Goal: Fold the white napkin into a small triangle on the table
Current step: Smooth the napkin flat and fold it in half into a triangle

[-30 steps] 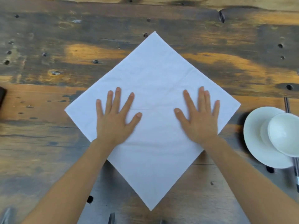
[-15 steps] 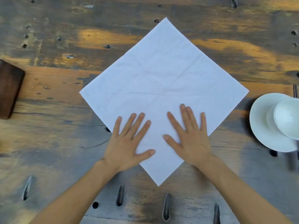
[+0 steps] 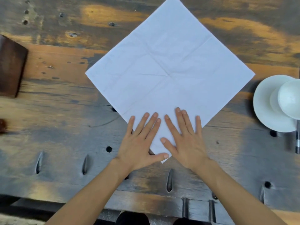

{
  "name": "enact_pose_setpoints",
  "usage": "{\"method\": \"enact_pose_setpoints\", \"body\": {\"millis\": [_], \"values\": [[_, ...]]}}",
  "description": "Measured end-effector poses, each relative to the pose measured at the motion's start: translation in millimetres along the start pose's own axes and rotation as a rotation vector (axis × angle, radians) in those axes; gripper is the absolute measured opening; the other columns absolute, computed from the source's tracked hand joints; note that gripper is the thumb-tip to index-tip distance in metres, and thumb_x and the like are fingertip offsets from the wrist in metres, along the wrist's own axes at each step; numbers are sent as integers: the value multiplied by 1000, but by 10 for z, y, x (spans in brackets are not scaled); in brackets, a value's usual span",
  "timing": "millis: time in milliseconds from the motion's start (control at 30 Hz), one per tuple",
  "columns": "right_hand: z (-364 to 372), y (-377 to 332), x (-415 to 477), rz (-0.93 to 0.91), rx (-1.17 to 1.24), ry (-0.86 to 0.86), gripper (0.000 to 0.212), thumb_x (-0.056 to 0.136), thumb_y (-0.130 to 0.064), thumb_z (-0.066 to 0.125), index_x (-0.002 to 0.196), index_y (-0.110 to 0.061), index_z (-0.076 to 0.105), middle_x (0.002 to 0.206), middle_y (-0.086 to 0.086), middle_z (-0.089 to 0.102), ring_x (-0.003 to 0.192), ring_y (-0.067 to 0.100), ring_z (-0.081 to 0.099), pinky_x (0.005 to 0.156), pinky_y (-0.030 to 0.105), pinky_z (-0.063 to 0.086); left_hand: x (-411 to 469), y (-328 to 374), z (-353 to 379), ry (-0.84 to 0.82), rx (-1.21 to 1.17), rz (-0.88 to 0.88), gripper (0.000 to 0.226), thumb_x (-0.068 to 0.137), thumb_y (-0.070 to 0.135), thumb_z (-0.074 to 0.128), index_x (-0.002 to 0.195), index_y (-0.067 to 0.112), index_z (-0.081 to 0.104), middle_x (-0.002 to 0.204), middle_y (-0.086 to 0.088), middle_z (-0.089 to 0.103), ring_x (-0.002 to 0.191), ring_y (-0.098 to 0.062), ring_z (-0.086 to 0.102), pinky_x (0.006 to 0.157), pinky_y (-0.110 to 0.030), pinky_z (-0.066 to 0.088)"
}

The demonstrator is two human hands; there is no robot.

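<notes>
Your left hand [image 3: 139, 144] and right hand [image 3: 186, 140] lie flat, fingers straight, pressing the near corner of the white napkin [image 3: 168, 65], which lies unfolded like a diamond on the bench [image 3: 56, 111], beside a white plate [image 3: 266, 111].

Worn wooden table [image 3: 53, 120], white napkin [image 3: 170, 62], white plate [image 3: 263, 111], dark block [image 3: 11, 69]

Soft, even light, with only faint shadows on the table [image 3: 65, 127]. The napkin [image 3: 170, 70] is evenly bright. The right edge, by the plate [image 3: 261, 103], is blurred.
</notes>
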State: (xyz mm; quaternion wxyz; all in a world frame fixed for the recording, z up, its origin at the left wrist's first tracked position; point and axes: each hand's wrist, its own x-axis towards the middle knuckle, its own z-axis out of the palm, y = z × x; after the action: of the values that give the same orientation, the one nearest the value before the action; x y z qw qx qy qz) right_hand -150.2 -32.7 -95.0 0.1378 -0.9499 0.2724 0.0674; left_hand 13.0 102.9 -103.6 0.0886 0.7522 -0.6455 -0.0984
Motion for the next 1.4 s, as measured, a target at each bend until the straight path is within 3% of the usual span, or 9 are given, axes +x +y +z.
{"method": "enact_pose_setpoints", "body": {"millis": [167,400,733,867,933,1033,1133,1300,1400], "values": [[-66,-2,6,3,92,1,74,102,-61,33,162,-20,15,169,14,-1,156,30,-2,121,65,2,-12,-22,-20,-4,-10,-2,116,83,89,47,161,7,27,171,-10,19,159,-30,14,122,-68,16],[4,42,-220,-346,470,190,18,91,-18,74,108,-10,75,140,13,59,137,30,50,114,62,32,-83,-141,13,20,-80,88,110,84,85,54,159,7,33,170,-8,25,159,-28,18,123,-67,16],[38,12,-208,-281,563,214,11,90,-18,78,92,-8,74,131,9,65,132,27,55,119,52,29,-65,-121,50,114,-129,153,106,81,84,61,158,15,38,169,-9,27,157,-31,23,121,-70,18],[-72,-30,-133,-134,679,184,7,99,-22,66,98,-15,68,112,-5,70,114,11,62,117,38,32,-75,-126,6,138,-208,165,79,92,64,66,151,15,51,163,-3,42,153,-24,34,123,-63,23],[-192,-45,-72,-19,746,158,12,103,-32,56,99,-24,63,98,-15,66,98,2,62,103,26,42,-50,-96,-50,182,-280,98,48,101,44,65,138,15,64,147,3,60,146,-18,46,123,-55,28],[-420,-76,21,95,826,128,16,103,-45,47,96,-35,57,91,-20,66,88,-2,63,76,11,43,62,11,-201,242,-461,-106,25,106,30,53,104,22,76,101,14,76,106,-6,68,108,-40,45],[-613,-80,90,86,918,151,17,99,-50,50,93,-35,57,92,-23,67,88,-1,65,73,8,42,245,78,-430,153,-612,-322,34,108,45,42,75,42,52,61,12,51,61,-6,50,65,-23,42],[-877,4,259,46,902,142,24,91,-53,61,104,-34,68,101,-21,71,94,1,67,77,18,50,433,44,-649,162,-734,-404,27,104,52,43,81,51,56,63,13,57,55,-7,52,53,-17,38],[-978,91,420,35,796,225,20,99,-42,57,96,-26,69,95,-16,71,90,0,65,74,15,46,575,-11,-740,192,-754,-424,31,103,56,43,83,40,59,63,10,57,57,-7,53,54,-19,39]]}}
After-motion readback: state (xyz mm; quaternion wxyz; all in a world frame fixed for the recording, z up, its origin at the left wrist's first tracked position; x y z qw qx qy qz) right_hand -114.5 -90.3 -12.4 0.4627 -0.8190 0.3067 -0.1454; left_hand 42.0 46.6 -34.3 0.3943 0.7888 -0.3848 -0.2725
